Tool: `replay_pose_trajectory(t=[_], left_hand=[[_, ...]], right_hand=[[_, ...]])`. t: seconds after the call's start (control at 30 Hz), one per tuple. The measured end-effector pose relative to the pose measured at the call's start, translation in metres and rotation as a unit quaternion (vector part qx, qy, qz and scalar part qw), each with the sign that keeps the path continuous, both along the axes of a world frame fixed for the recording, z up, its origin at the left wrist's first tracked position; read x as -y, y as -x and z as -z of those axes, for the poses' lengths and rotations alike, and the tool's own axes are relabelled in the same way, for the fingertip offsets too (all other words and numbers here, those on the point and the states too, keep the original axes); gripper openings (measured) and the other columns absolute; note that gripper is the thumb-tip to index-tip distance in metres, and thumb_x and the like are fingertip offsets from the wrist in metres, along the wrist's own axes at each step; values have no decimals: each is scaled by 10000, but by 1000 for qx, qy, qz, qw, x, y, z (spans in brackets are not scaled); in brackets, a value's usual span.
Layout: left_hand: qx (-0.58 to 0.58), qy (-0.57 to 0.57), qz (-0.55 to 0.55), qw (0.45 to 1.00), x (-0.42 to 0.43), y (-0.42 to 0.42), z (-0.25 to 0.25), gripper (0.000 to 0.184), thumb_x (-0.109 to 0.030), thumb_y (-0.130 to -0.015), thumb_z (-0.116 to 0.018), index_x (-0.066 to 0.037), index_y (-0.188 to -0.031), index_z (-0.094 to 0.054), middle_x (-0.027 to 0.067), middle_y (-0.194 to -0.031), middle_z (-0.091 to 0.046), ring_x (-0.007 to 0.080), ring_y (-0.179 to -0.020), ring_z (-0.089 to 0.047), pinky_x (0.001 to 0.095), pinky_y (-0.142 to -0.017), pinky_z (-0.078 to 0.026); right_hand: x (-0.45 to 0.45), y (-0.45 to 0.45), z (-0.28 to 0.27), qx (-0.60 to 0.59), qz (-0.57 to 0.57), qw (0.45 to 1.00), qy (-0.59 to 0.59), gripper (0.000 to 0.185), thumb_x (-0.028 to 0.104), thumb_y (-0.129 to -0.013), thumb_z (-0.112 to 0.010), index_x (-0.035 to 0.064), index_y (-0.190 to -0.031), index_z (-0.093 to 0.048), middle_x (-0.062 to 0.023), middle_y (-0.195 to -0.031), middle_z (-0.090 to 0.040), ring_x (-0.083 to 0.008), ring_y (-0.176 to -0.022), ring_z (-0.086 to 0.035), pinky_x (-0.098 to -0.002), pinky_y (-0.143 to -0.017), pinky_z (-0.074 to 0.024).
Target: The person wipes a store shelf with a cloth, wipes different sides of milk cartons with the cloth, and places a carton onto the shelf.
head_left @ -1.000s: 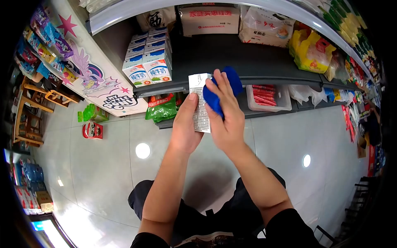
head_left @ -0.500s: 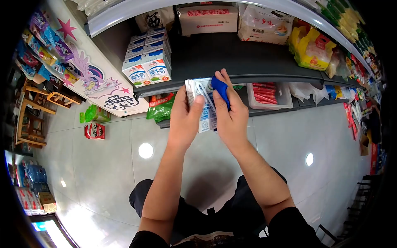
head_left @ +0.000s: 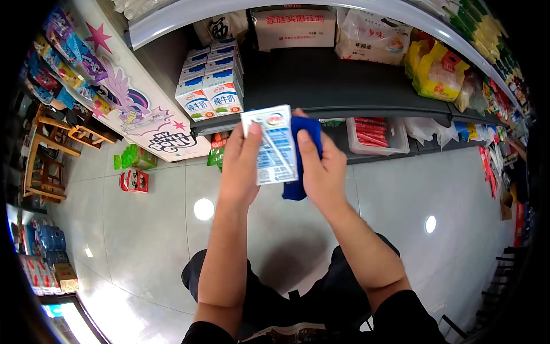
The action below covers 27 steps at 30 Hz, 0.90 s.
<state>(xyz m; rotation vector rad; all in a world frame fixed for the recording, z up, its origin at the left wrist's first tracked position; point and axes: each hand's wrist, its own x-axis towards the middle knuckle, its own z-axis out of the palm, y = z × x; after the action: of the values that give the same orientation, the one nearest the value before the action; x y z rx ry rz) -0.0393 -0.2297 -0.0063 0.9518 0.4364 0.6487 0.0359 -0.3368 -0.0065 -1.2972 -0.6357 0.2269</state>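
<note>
My left hand (head_left: 243,157) is closed on a milk carton (head_left: 276,150), white with blue print and a straw across its side. The carton is upright in front of the shelf edge. In my right hand (head_left: 322,166) a dark blue cloth (head_left: 295,186) is gripped, bunched against the carton's right side. Part of the cloth lies behind the carton, out of sight. On the shelf to the upper left, several similar milk cartons (head_left: 223,96) stand in rows.
The dark shelf (head_left: 286,80) also carries a noodle box (head_left: 293,28) and a yellow bag (head_left: 440,71). Below it sits a clear bin (head_left: 395,148) of red packets. A red package (head_left: 134,180) stands on the tiled floor at left, near wooden chairs (head_left: 51,146).
The carton has turned so its broad printed side faces me. More of the blue cloth now shows, hanging down along the carton's right side. Both hands have shifted slightly.
</note>
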Motion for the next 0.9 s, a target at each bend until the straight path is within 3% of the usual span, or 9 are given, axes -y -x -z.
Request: replay_pose_trajectory(t=[0.03, 0.1, 0.17, 0.23, 0.37, 0.43, 0.53, 0.73, 0.9], left_hand=[[-9, -30, 32, 999, 2, 0, 2, 406, -302, -1016, -520, 37, -1240, -501, 84, -1073, -648, 113, -911, -646, 256, -802, -533], [-8, -55, 37, 998, 6, -3, 3, 419, -294, -1015, -526, 51, -1252, -492, 92, -1093, -643, 108, -932, -636, 258, -815, -525], [1, -60, 28, 998, 9, -5, 4, 414, -297, -1016, -525, 51, -1239, -498, 94, -1096, -640, 109, -930, -636, 262, -816, -523], [26, 9, -28, 999, 10, -9, 1, 420, -342, -1024, -491, 26, -1225, -503, 108, -1101, -636, 149, -949, -652, 301, -826, -538], [67, 137, -135, 979, 14, -11, -3, 475, -412, -1044, -386, -7, -1275, -481, 119, -1155, -619, 225, -1022, -649, 379, -883, -532], [73, 189, -164, 966, 27, -16, -7, 493, -422, -1048, -364, -9, -1297, -466, 111, -1176, -613, 237, -1044, -640, 394, -906, -523], [54, 227, -86, 969, 47, -23, -5, 522, -463, -1053, -273, -68, -1352, -438, 87, -1276, -567, 226, -1196, -551, 394, -1015, -448], [28, 261, -67, 963, 40, -24, -9, 596, -519, -1040, -197, -95, -1393, -421, 103, -1367, -524, 238, -1254, -509, 383, -1082, -398], [37, 270, -73, 959, 10, -13, 0, 626, -563, -1021, -256, -71, -1348, -462, 116, -1305, -561, 254, -1136, -585, 401, -947, -510]], right_hand=[[2, -2, -4, -11, 1, 1000, 0, 381, 200, -997, -563, -13, -1313, -571, -110, -1117, -695, -77, -939, -608, -227, -824, -491], [6, -7, -11, -77, -42, 996, -8, 420, 247, -1021, -520, -26, -1339, -535, -118, -1324, -585, -123, -1148, -555, -255, -978, -441], [3, -4, -1, -42, -28, 999, -8, 407, 221, -1018, -520, -25, -1342, -533, -125, -1311, -598, -114, -1112, -568, -255, -948, -451], [1, 5, 7, 23, -3, 1000, 8, 390, 198, -1007, -533, -28, -1325, -548, -141, -1259, -639, -105, -1043, -592, -254, -887, -480], [-2, 23, 19, 10, 7, 1000, 11, 396, 139, -994, -523, -81, -1323, -516, -207, -1403, -517, -242, -1279, -517, -307, -1032, -401], [-8, 20, 26, 94, 43, 994, -23, 394, 119, -993, -511, -98, -1322, -504, -228, -1445, -457, -284, -1340, -449, -324, -1067, -366], [-11, 2, 19, 157, 92, 983, -24, 392, 82, -978, -507, -114, -1317, -492, -266, -1484, -384, -363, -1395, -368, -360, -1097, -333], [-1, 6, 21, 305, 92, 945, 69, 496, 55, -887, -591, -12, -1371, -507, -242, -1473, -410, -428, -1403, -321, -426, -1111, -323], [3, 22, 27, 356, 8, 930, 89, 515, 27, -793, -626, 16, -1306, -578, -184, -1362, -554, -391, -1325, -459, -411, -1026, -439]])
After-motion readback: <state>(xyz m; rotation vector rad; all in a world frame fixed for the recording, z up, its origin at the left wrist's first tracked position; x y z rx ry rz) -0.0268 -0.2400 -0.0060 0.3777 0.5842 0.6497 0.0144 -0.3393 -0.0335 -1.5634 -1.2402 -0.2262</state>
